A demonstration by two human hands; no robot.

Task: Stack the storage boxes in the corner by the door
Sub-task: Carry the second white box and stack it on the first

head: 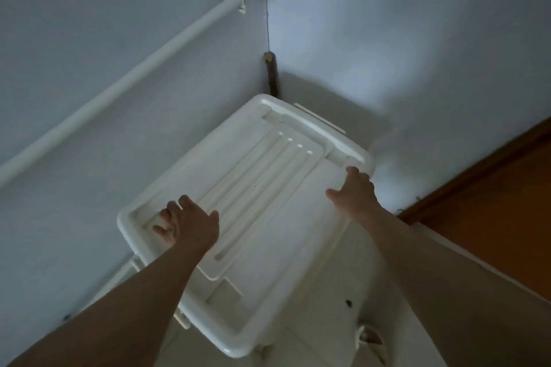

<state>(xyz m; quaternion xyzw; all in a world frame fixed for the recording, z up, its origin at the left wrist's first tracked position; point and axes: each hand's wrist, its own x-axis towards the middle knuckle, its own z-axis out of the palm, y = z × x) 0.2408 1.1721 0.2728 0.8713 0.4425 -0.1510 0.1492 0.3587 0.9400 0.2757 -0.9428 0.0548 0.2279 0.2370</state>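
We are pressing our left hand (185,222) fingers-spread on the white storage box (268,188) lid | right hand (354,191) is resting open at its edge | we are reading no writing.

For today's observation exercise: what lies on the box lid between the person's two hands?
In the head view, only the lid itself: its long raised ribs run between the left hand and the right hand. Nothing loose lies there.
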